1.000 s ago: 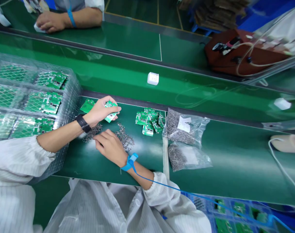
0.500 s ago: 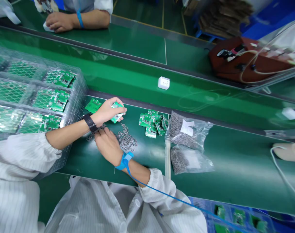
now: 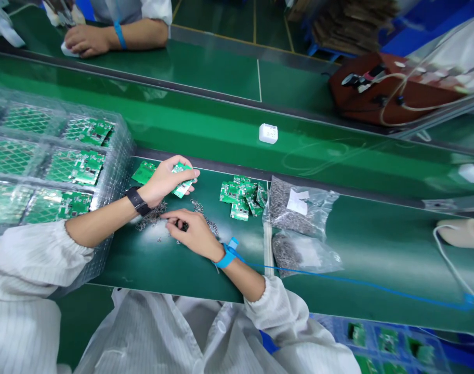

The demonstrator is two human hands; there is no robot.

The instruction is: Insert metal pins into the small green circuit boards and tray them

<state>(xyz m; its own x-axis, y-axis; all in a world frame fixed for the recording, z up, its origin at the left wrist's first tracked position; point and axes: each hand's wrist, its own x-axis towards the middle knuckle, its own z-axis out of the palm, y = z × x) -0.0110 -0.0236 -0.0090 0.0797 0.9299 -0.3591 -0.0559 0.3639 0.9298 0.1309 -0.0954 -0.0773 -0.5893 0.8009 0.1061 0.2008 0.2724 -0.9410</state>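
A green circuit board is gripped between the thumb and fingers of my left hand, above the green bench. My right hand is just below and right of it, over the small metal parts scattered on the bench; its index finger points left and the thumb is apart from it, with no held thing visible. Another board lies left of my left hand. Several boards are piled to the right of my hands.
A clear divided tray of boards stands at the left. Two plastic bags of small parts lie right of the board pile. A white block sits on the green conveyor. Across it rests another person's hand. A blue cord trails right from my wrist.
My right hand has moved right and its fingers have spread from the small parts. My left hand still holds the board, slightly further left in view. The blue cord has swung upward.
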